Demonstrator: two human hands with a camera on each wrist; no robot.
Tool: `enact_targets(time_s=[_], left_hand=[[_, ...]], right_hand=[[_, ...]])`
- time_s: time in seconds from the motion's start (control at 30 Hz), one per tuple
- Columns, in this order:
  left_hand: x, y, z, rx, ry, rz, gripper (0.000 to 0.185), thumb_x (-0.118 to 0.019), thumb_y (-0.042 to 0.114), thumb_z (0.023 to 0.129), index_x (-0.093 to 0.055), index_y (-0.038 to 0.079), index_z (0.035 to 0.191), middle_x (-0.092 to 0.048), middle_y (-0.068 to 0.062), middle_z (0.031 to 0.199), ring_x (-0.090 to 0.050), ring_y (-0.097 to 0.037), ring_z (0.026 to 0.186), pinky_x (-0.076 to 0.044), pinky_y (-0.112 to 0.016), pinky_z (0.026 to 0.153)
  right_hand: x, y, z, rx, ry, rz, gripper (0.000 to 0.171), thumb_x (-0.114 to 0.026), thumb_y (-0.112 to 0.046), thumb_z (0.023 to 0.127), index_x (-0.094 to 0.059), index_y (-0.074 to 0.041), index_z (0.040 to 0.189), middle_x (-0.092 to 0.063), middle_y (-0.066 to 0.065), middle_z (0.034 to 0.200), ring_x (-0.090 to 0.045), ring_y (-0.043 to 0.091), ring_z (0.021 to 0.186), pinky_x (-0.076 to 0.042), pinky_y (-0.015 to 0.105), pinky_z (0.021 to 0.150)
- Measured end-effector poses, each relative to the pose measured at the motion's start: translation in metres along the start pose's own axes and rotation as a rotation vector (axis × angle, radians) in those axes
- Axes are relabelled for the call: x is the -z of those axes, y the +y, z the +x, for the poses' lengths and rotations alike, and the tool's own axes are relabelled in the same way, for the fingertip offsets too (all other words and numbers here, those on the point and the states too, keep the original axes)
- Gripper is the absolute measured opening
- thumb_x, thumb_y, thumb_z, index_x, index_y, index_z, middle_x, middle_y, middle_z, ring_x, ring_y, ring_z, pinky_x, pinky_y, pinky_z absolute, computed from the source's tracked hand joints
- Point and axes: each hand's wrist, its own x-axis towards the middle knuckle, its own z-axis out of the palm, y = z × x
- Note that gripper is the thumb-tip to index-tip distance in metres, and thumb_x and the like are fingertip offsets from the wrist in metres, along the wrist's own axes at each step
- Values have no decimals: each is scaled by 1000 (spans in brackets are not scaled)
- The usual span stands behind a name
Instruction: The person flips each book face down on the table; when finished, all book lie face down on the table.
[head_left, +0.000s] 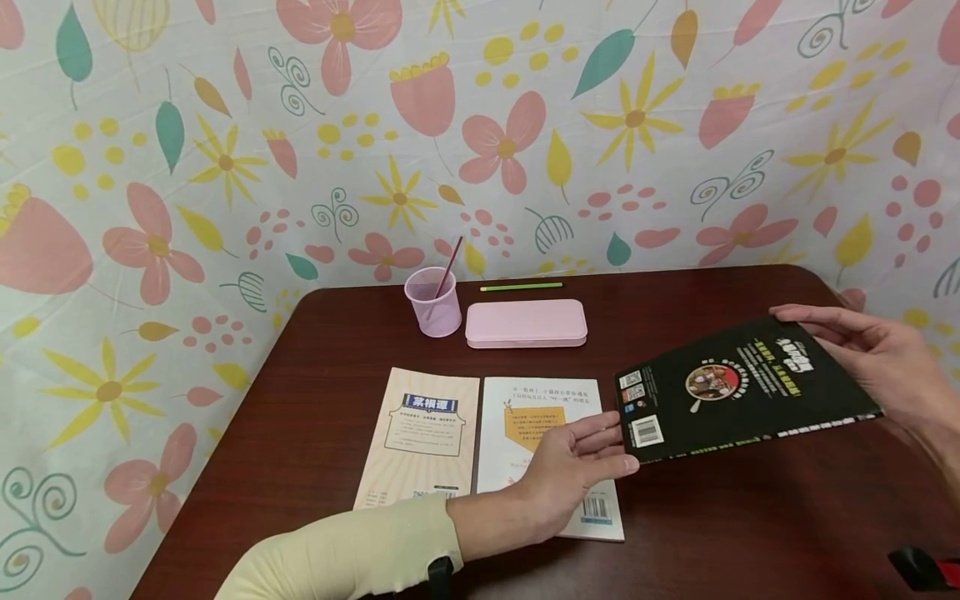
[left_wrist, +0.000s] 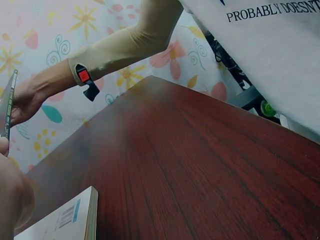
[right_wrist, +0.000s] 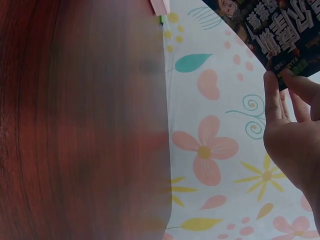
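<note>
The black book (head_left: 738, 379) is held by both hands, which are set apart at opposite ends: its left edge near the lower corner is pinched by the left hand (head_left: 558, 475), its far right corner by the right hand (head_left: 881, 350). It is carried tilted, clear of the table (head_left: 337, 346), to the right of the white book (head_left: 536, 396), with the barcoded cover shown to the head camera. Little weight is judged; the thin body is spanned without visible sag, so moderate stiffness is inferred. The cover may prove slippery, and corners could be creased if squeezed hard; a hold with thumb and fingers on opposite covers, near the two short edges, is judged best. The white book is partly hidden by the left hand; the cream book (head_left: 423, 425) is laid just beside it. Farther back, one dark red pencil (head_left: 451, 262) is held leaning in the pink mesh cup (head_left: 445, 323). The pink pencil case (head_left: 525, 321) is closed; its contents cannot be seen. A green pencil (head_left: 521, 287) is placed behind it.
</note>
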Motion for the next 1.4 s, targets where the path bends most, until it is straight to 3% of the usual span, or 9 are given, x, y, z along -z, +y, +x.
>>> enact_targets(time_s=[0.13, 0.27, 0.5, 0.67, 0.93, 1.23, 1.4], left_hand=[[2, -2, 0, -10, 25, 33, 53, -72, -11, 92, -64, 3, 142, -75, -10, 123, -72, -17, 110, -58, -27, 95], [1, -3, 0, -12, 66, 69, 51, -73, -9, 89, -66, 7, 137, -77, -8, 113, -72, -15, 99, -58, -26, 90], [1, -10, -1, 24, 96, 17, 46, -72, -15, 88, -63, 4, 129, -73, -12, 104, -74, -19, 85, -64, -39, 87], [1, -15, -1, 30, 102, -24, 44, -71, -19, 88, -60, 2, 125, -72, -15, 102, -74, -21, 84, -64, -41, 84], [2, -23, 0, 40, 118, -28, 41, -70, -20, 89, -57, 2, 122, -69, -14, 98, -72, -19, 84, -65, -39, 80], [4, -21, -3, 106, 88, 37, 23, -68, -10, 97, -62, -1, 117, -73, -13, 92, -75, -20, 76, -65, -34, 76], [3, -22, -3, 123, 81, 93, 16, -67, -7, 99, -61, -2, 112, -75, -16, 92, -79, -31, 83, -65, -36, 77]], right_hand=[[-2, -3, -1, -108, 42, 17, 38, -59, -1, 107, -72, -15, 140, -79, -8, 115, -78, 17, 81, -62, 38, 55], [-6, -2, -1, -169, 76, 10, 39, -65, -5, 106, -71, -17, 142, -79, -10, 116, -77, 18, 78, -62, 35, 58], [-9, 6, 2, -200, 30, 35, 48, -62, -2, 106, -63, -18, 151, -74, -16, 129, -77, 11, 92, -63, 30, 64], [-9, 10, 4, -249, 2, -11, 45, -61, -13, 109, -59, -20, 154, -71, -20, 130, -73, 3, 104, -63, 29, 72], [-13, 19, 5, -238, -24, -336, 54, -63, -25, 109, -49, -20, 161, -60, -36, 131, -65, -6, 106, -61, 24, 77], [-19, 23, 9, -305, -17, -358, 56, -68, -31, 106, -53, -19, 159, -61, -40, 122, -66, -3, 99, -62, 28, 74], [-22, 26, 11, -315, -19, -418, 58, -70, -35, 105, -54, -15, 157, -61, -41, 116, -66, -4, 98, -61, 27, 75]])
